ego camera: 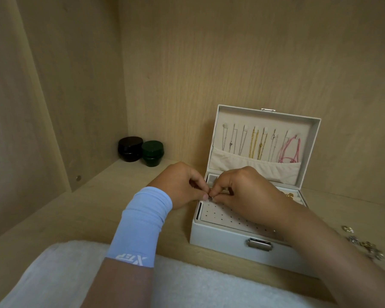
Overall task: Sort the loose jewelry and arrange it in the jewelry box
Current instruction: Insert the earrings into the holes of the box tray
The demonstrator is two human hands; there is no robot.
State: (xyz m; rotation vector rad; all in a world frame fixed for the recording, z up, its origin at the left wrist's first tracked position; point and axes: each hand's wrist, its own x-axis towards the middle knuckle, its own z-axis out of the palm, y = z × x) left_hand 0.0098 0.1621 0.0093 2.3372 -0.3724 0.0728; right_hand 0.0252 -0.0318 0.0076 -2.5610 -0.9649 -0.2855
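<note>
Pale wood lines the cupboard, and on its shelf (98,207) the jewelry box (220,238) stands open at right. Necklaces (256,143) already hang in the lid, and gold pieces (289,195) lie in a far-right compartment. The left hand (182,185) and right hand (242,190) meet over the perforated earring panel (222,215), each grip closed to a fingertip pinch on one small silver piece (210,196), too small to identify. Loose jewelry (365,245) waits on the shelf right of the box, so the sorting looks partly done.

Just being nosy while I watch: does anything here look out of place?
Only the loose jewelry pieces scattered on the shelf right of the open jewelry box, outside it. Nothing looks spilled or damaged.
</note>
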